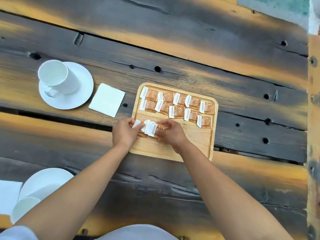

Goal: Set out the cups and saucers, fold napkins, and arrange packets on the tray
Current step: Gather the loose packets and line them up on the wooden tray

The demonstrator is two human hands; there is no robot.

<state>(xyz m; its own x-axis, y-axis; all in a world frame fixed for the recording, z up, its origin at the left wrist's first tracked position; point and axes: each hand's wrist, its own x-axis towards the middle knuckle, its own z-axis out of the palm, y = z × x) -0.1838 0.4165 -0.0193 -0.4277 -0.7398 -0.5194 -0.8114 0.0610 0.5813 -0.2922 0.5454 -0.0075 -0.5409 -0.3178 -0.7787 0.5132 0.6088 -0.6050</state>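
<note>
Head view, looking down on a dark plank table [173, 54]: the wooden tray [197, 141] lies just right of frame centre, rectangular with rounded corners and a raised rim. Ten orange packets [178, 104] with white printed ends lie flat in two uneven rows across the tray's 12 o'clock half, several edges touching or overlapping. At the tray's 9 o'clock edge, a small bunch of the same packets [150, 129] is held between both hands. The left hand [123, 133] is curled, thumb and fingers pinching the white ends of the bunch; the right hand [171, 134] is curled over the orange ends, fingers closed on them. The hands cover part of the bunch, so its packet count cannot be told. The tray's 6 o'clock half is bare wood. At the tray's 9 o'clock, apart from it, lies a folded white napkin [107, 99], square and flat. Farther toward 9 o'clock a white cup [55, 76] stands upright on a white saucer [81, 94], empty. At the frame's 7 o'clock, a second cup [24, 207] and saucer [46, 181] sit partly behind the left forearm, with a second white napkin [8, 196] at the frame edge.
</note>
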